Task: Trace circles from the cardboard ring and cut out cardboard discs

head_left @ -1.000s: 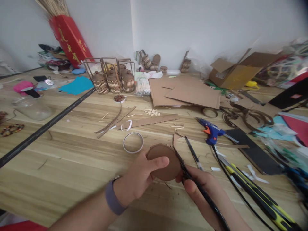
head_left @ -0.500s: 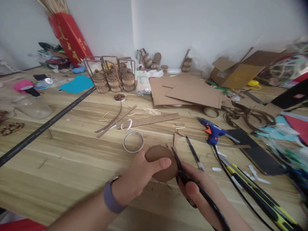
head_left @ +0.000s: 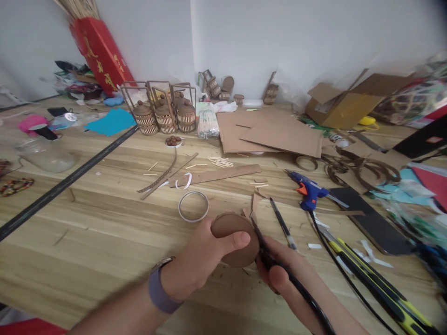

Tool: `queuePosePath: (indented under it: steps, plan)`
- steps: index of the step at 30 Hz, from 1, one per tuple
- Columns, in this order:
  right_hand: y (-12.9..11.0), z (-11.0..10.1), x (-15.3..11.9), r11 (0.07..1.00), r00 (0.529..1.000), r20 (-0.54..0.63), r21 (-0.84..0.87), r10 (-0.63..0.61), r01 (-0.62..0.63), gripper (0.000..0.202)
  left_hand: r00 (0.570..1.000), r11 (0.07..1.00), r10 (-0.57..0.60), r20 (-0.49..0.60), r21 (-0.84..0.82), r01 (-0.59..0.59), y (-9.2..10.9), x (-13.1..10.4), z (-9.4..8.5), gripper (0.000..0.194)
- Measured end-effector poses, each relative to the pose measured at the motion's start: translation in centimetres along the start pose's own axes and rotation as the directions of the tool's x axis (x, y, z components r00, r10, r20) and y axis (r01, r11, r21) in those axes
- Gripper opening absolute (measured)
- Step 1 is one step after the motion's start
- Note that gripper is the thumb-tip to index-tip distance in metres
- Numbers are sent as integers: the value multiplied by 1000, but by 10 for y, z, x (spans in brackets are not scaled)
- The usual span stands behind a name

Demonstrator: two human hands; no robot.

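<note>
Left hand point(head_left: 204, 251) closed on a cardboard disc point(head_left: 232, 222), thumb flat across the upper face, fingers out of sight underneath. Right hand point(head_left: 295, 263) wrapped round black scissors point(head_left: 266, 257), thumb on the near side of the handle; blades lie along the right edge of the disc, whether parted or together cannot tell. Disc is held up over the near middle of the bench point(head_left: 115, 223), roughly flat, tipped a little toward the camera.

Step in hand looks like trimming round the rim of the disc. Next move seems to call for a firm left grip, a small turn of the disc and short snips close to the curve, blade tips clear of the left fingers.

Just beyond the blade tips, a cardboard scrap point(head_left: 256, 204), may be touching disc or blades, cannot tell. Pen point(head_left: 282, 223) near, on the right; tape ring point(head_left: 193, 220) near, on the left. Further right, blue glue gun point(head_left: 309, 190), yellow-and-black knife point(head_left: 377, 279) and dark phone point(head_left: 370, 221). Past these, curled brown strips point(head_left: 366, 172).

Farther back, long cardboard strip point(head_left: 223, 176), little pile of sticks point(head_left: 220, 162), small bowl of brown beads point(head_left: 173, 140). Behind, overlapping cardboard sheets point(head_left: 268, 132) and, left of them, three little lidded baskets point(head_left: 164, 116) with tall handles, all upright
</note>
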State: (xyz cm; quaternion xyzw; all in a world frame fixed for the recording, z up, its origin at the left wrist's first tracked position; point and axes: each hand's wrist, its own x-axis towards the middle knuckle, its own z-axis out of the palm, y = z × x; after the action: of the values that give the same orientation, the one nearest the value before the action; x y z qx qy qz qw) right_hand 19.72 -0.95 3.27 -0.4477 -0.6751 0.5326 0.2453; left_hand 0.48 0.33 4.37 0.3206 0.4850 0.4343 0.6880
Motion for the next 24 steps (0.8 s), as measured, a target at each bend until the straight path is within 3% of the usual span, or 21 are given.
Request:
queuePosePath:
  steps: [7, 12, 15, 17, 21, 24]
  plan:
    - [6, -2, 2, 999, 1000, 20, 26, 20, -21, 81, 976, 976, -36, 216, -203, 81, 0, 2, 0, 45]
    - [3, -6, 4, 1000, 999, 46, -17, -2, 2, 83, 974, 961, -62, 216, -249, 116, -2, 4, 1, 45]
    - [-3, -8, 3, 999, 999, 40, -33, 10, -9, 85, 994, 943, -51, 101, -322, 81, -1, 8, -1, 43]
    - [-6, -9, 2, 999, 999, 27, -39, 39, -38, 85, 1000, 937, -5, -29, -350, -6, 2, 10, -2, 42]
    - [-6, -9, -2, 996, 995, 52, -39, 86, -84, 83, 966, 933, 78, -246, -324, -158, 6, 12, -2, 49]
    - [-4, -9, -3, 997, 996, 41, -12, 74, -73, 78, 946, 944, 99, -307, -272, -187, 6, 13, -2, 51]
